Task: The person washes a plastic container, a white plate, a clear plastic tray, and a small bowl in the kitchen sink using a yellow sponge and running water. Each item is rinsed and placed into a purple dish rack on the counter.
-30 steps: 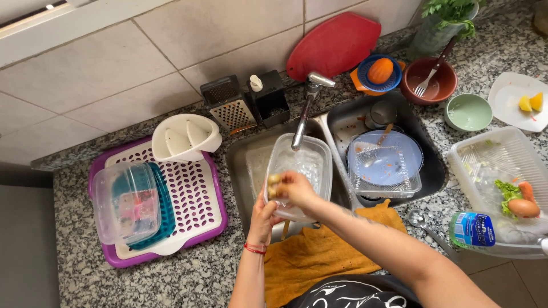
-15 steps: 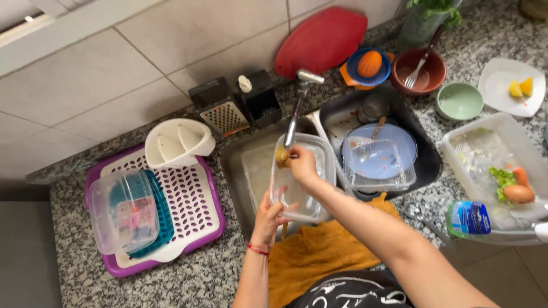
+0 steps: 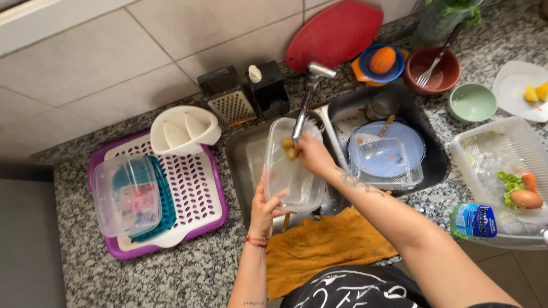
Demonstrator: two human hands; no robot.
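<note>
Down in the left basin of the double sink (image 3: 240, 165), the left hand (image 3: 267, 206) grips the near edge of a clear plastic container (image 3: 290, 171), thumb over the rim and fingers curled beneath, holding it tilted up under the faucet (image 3: 303, 108). Inside the container, the right hand (image 3: 313, 155) is clenched around a yellow-green sponge (image 3: 290, 150), pressing it against the container's far inner wall just below the spout. A red string bracelet (image 3: 257, 242) circles the left wrist. The right basin holds a pale blue plate (image 3: 388, 149) resting in another clear tub, with a metal cup (image 3: 383, 105) at the basin's far edge. An orange cloth (image 3: 328, 246) hangs over the near edge of the granite counter (image 3: 171, 274), just in front of the sink. At the counter's left end sits a purple and white drying rack (image 3: 194, 188) carrying a clear lidded box (image 3: 127, 195) stacked on teal pieces, and a white divided dish (image 3: 184, 130) at its far corner. Against the tiled back wall stand a box grater (image 3: 227, 98), a red cutting board (image 3: 334, 34) and a blue bowl with an orange citrus half (image 3: 382, 59). Toward the right end lie a brown bowl with a fork (image 3: 438, 69), a green bowl (image 3: 471, 102), and a clear tray (image 3: 485, 154) holding vegetable scraps.
</note>
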